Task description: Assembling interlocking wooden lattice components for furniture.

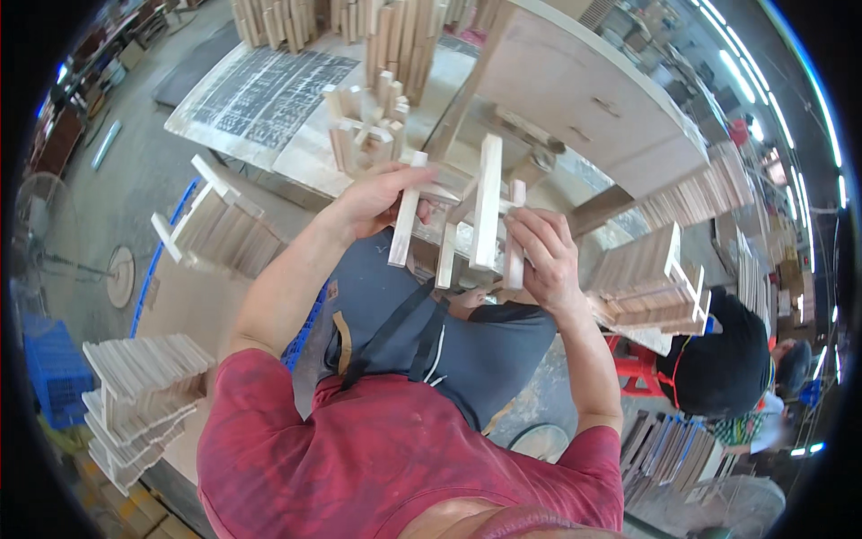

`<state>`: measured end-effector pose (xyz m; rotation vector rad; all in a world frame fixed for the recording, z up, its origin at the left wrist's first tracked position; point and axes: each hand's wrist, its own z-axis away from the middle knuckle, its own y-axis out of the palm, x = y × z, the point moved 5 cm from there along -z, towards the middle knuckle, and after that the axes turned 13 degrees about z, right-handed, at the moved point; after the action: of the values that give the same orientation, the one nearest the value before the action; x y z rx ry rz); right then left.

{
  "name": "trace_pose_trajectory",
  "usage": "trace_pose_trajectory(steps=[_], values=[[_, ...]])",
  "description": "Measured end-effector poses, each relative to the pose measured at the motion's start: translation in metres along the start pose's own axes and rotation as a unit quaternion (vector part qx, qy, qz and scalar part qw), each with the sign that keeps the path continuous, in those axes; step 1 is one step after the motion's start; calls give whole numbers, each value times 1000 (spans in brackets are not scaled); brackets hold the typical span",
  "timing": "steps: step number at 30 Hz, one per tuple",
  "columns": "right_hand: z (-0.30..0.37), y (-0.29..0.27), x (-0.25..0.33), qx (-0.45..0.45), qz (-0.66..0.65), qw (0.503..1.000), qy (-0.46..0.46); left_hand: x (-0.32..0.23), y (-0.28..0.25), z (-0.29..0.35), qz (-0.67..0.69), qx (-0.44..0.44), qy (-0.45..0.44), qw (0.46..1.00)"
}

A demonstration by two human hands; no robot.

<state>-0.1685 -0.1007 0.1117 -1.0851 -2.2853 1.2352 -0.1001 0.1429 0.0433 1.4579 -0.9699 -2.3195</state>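
Note:
In front of my lap I hold a small frame of pale wooden bars point(488, 202), with several upright bars joined by short crosspieces. My left hand point(382, 195) is closed around the frame's left side, its thumb lying by the top of the outer bar. On the other side, my right hand point(546, 259) is closed with its fingers pressed against the right outer bar. The fingertips of my left hand are partly hidden behind the wood. Beyond my left hand, short wooden sticks point(368, 130) stand upright in a cluster on the worktable point(310, 166).
A large pale wooden panel point(575, 99) rises beyond the frame. Stacked wooden parts stand at left point(224, 234), lower left point(148, 386) and right point(646, 278). Taller wooden sticks point(404, 45) stand at the back. A person in black point(718, 359) is at the right near a red stool point(636, 370).

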Motion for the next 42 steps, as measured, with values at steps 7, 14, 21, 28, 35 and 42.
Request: trace_pose_trajectory(steps=[7, 14, 21, 28, 35, 42], values=[[-113, 46, -14, -129, -219, 964, 75, -46, -109, 20, -419, -333, 469, 703], [-211, 154, -60, 98, -352, 917, 159, -50, -150, -30, -473, -286, 301, 777], [-197, 211, -43, 213, -324, 909, 151, -51, -165, -20, -465, -240, 304, 796], [-180, 221, -44, 280, -242, 893, 257, -37, -142, -7, -455, -241, 331, 790], [-184, 214, -27, 128, -198, 949, 210, -31, -133, -16, -455, -316, 374, 744], [-178, 226, -30, 95, -197, 950, 223, -31, -147, -24, -484, -325, 414, 699]])
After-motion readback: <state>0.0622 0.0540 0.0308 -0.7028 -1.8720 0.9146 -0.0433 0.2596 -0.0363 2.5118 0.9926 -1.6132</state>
